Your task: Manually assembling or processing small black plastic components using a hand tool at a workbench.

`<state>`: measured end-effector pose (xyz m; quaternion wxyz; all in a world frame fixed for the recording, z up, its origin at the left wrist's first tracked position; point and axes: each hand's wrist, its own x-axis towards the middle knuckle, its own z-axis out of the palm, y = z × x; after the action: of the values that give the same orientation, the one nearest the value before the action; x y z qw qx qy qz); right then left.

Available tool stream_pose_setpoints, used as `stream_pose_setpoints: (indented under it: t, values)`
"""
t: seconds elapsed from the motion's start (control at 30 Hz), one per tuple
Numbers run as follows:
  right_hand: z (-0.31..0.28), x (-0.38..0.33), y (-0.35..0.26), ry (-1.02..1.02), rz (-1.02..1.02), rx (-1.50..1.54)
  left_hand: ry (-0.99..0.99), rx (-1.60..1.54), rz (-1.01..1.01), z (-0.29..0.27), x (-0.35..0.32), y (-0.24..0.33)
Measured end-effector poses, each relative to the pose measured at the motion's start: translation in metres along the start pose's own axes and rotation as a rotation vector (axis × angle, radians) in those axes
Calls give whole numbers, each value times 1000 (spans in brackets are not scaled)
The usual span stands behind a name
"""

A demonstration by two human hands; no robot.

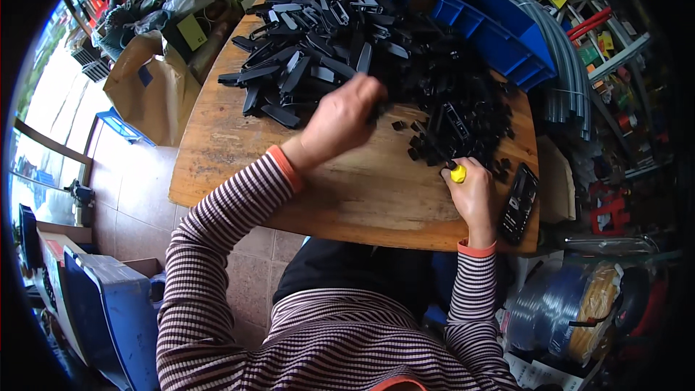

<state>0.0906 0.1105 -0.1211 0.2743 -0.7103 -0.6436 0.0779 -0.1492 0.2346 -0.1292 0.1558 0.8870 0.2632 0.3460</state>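
Many black parts lie loose across the far half of the tabletop [347, 192], so the work looks well short of done. Long pieces [279, 72] are piled toward its far left corner, and a heap of smaller black parts [463, 119] spreads along its right edge. Which of them are finished and which are left, I cannot tell.

At the middle of the tabletop, just short of the piles, the left hand [340, 119] is blurred; its fingers look curled, but whether they grip the dark bit beside them cannot be told. Toward the near right corner, the right hand [474, 192] has its fingers wrapped around a tool with a rounded yellow handle [457, 173], its tip end pointing at the heap.

The long pieces are slim, flat and tapered, some with a pale sheen like smooth plastic; the cube-like bits [415, 153] are squat and dull. The wood is warm brown, grained and scuffed. Ribbed blue bins [499, 29] stand at the far edge, and a glossy phone [520, 203] lies by the near right corner.
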Motion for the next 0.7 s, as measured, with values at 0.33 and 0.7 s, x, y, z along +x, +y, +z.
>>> stream_pose_setpoints:
  t: [0.33,0.7]
  values:
    - [-11,-10,12,11,-120,4,177,650,-251,2,43,-11]
    - [-28,-11,25,-63,-160,197,-136,857,469,37,-8,52]
